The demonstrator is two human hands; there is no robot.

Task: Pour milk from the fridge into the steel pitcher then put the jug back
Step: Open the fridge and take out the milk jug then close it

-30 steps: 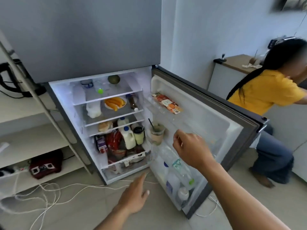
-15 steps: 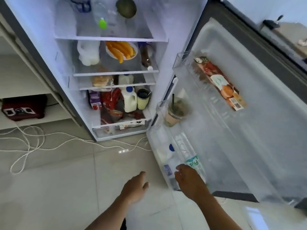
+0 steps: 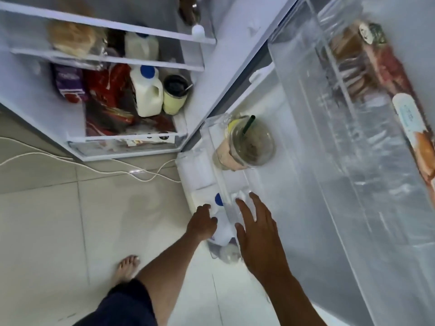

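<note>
A white milk jug [image 3: 221, 228] with a blue cap [image 3: 219, 199] stands in the bottom bin of the open fridge door [image 3: 306, 161]. My left hand [image 3: 203, 222] is pressed to the jug's left side, fingers curled onto it. Just right of the jug hovers my right hand [image 3: 256, 231], fingers spread, over the bin's clear rim and holding nothing. A second blue-capped milk jug [image 3: 147, 92] stands on the fridge's lower shelf, with a third jug [image 3: 141, 47] one shelf above. No steel pitcher is in view.
An iced drink cup with a green straw [image 3: 247, 143] sits in the door bin beyond the jug. A pale tumbler [image 3: 175, 95] and red packets [image 3: 108, 90] crowd the shelf jug. A snack packet [image 3: 400, 90] lies in the upper door bin. White cable [image 3: 70, 158] crosses the floor tiles.
The view has dropped closer to the door's bottom bin. My left hand moved right from the open floor onto the jug. My right hand shifted to hover over the bin's right side.
</note>
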